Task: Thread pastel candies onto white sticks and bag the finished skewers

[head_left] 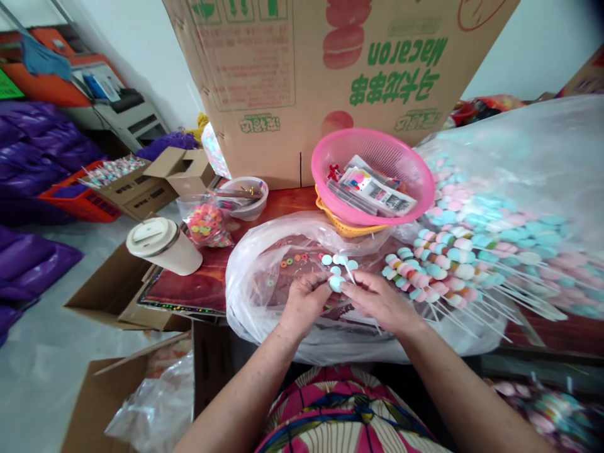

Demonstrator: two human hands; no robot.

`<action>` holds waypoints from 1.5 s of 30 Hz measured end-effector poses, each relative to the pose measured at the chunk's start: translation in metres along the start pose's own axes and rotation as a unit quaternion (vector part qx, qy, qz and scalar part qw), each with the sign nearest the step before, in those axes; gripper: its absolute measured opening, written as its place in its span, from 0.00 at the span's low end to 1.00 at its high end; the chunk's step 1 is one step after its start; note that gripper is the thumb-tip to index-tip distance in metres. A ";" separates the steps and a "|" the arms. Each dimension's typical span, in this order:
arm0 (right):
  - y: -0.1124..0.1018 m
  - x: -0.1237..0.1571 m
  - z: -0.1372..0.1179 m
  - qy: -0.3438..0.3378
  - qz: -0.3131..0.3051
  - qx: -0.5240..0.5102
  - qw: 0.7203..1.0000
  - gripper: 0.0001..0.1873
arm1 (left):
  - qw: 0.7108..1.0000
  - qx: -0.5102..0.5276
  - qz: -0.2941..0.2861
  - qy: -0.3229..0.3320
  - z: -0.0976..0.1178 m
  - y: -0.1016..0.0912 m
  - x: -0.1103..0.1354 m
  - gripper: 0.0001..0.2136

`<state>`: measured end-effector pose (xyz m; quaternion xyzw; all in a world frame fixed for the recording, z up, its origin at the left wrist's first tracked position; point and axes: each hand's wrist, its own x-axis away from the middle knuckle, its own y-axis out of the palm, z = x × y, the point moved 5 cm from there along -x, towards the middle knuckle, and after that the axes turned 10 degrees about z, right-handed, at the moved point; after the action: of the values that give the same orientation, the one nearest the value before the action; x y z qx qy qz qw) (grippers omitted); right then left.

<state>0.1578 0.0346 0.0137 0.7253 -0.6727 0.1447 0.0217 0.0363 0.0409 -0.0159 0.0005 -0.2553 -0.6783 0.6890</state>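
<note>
Red table (pixel 285 201), carton (pixel 302 94) at 12, skewers (pixel 455 257) at 4. I see L hand (pixel 304 303) pinched on blue disc (pixel 335 284), R hand (pixel 381 303) clamped on stick (pixel 348 271); threading, prob.; next needs alignment.

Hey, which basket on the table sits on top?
The pink basket, holding flat packets; the yellow basket is underneath, mostly hidden.

Sweets workshop, printed macaron carton (pixel 311 88), heaped candy skewers (pixel 453 261), purple bundles (pixel 42 151)
</note>
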 end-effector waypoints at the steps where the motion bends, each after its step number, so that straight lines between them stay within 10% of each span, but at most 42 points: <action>1: 0.002 0.000 0.002 0.017 0.006 -0.018 1.000 0.17 | 1.000 0.012 -0.015 -0.004 0.002 0.000 0.003 0.09; 16: -0.003 0.007 -0.007 -0.072 0.023 0.050 0.996 0.16 | 0.998 0.040 -0.052 0.002 0.010 -0.006 0.012 0.15; 31: 0.020 0.002 0.027 0.221 -0.050 -0.306 0.925 0.15 | 0.981 -0.101 -0.138 0.088 0.006 -0.003 0.021 0.15; 36: 0.020 0.002 0.026 0.230 -0.057 -0.298 0.925 0.16 | 0.973 -0.128 -0.053 0.184 0.009 -0.013 0.014 0.12; 45: 0.021 0.002 0.014 0.123 -0.018 -0.204 0.971 0.23 | 0.999 0.004 -0.024 0.044 0.001 -0.013 0.008 0.15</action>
<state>0.1401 0.0277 -0.0029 0.6945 -0.6667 0.0923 0.2542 0.0235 0.0329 -0.0163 0.0390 -0.2269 -0.6929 0.6833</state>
